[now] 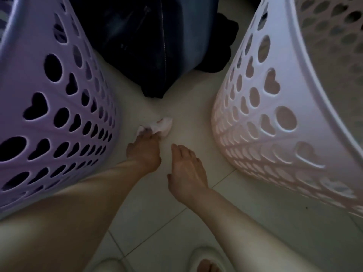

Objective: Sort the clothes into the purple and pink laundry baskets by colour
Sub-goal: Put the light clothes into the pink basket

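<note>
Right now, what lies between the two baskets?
Head view: dark clothes at the far end, a small white garment gripped by the left hand, and bare floor tiles.

Pale slippers on a tiled floor.

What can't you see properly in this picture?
- Purple basket contents: head view, only dark through the holes; top cut off.
- Pink basket floor: cut off at right.
- Small pale cloth: left hand covers part; kind unclear.
- Dark clothes pile: too dim to separate.
</note>
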`<move>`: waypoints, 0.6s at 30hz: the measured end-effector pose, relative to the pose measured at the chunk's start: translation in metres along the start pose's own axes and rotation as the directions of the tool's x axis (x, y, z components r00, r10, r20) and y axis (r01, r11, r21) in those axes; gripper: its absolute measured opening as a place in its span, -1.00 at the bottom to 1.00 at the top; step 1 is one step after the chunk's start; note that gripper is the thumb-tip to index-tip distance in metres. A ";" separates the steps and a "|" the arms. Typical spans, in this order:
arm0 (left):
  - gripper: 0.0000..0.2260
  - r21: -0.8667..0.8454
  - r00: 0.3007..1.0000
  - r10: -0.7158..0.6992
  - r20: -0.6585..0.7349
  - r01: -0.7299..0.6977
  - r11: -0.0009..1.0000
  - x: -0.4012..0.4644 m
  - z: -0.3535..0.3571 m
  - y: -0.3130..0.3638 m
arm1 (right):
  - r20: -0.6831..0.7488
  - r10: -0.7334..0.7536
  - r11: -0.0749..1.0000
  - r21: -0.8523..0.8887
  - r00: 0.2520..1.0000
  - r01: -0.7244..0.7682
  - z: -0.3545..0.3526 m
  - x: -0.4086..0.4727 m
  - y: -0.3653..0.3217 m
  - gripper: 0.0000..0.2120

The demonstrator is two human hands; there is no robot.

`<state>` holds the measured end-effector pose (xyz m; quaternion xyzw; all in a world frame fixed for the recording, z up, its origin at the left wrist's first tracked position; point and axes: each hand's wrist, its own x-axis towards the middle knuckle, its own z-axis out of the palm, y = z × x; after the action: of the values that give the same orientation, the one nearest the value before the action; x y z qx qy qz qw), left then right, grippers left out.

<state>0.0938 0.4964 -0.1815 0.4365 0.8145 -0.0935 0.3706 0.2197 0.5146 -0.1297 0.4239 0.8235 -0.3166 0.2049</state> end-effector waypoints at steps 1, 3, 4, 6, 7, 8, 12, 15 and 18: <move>-0.34 0.008 1.000 0.001 0.020 -0.001 1.000 -0.003 -0.002 -0.001 | -0.001 0.003 1.000 0.004 1.000 -0.003 -0.003 -0.003 -0.001 -0.25; -0.36 -0.005 0.999 -0.003 0.035 0.003 1.000 -0.017 -0.010 -0.001 | -0.014 0.009 1.000 0.015 1.000 -0.009 -0.011 -0.011 -0.006 -0.29; -0.40 -0.041 1.000 -0.003 0.005 0.003 0.999 -0.024 -0.013 -0.001 | -0.021 0.008 1.000 0.023 1.000 -0.008 -0.016 -0.016 -0.010 -0.31; -0.54 -0.083 0.995 -0.007 -0.102 -0.002 0.997 -0.040 -0.025 0.002 | -0.035 -0.002 0.999 0.052 0.999 0.004 -0.031 -0.028 -0.018 -0.36; -0.59 -0.104 0.988 -0.015 -0.154 -0.001 0.995 -0.051 -0.030 0.005 | -0.041 -0.006 0.998 0.060 0.999 0.009 -0.040 -0.034 -0.023 -0.39; -0.64 -0.154 0.979 -0.022 -0.204 -0.010 0.988 -0.063 -0.039 0.008 | -0.047 -0.009 0.998 0.067 0.999 0.012 -0.050 -0.042 -0.029 -0.41; -0.81 -0.280 0.956 0.012 -0.294 -0.099 0.955 -0.124 -0.077 0.033 | -0.078 0.040 0.990 0.137 0.996 -0.029 -0.083 -0.065 -0.049 -0.39; -0.77 -0.445 0.927 -0.013 -0.374 -0.167 0.880 -0.168 -0.110 0.049 | -0.076 0.090 0.981 0.181 0.993 -0.075 -0.113 -0.085 -0.063 -0.48; -0.80 -0.455 0.911 -0.043 -0.409 -0.163 0.875 -0.198 -0.141 0.059 | -0.115 -0.003 0.996 0.090 0.993 0.014 -0.152 -0.111 -0.076 -0.68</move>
<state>0.1343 0.4725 0.0641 0.3666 0.8566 0.2157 0.2920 0.2079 0.5231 0.0729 0.4468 0.8205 -0.3296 0.1363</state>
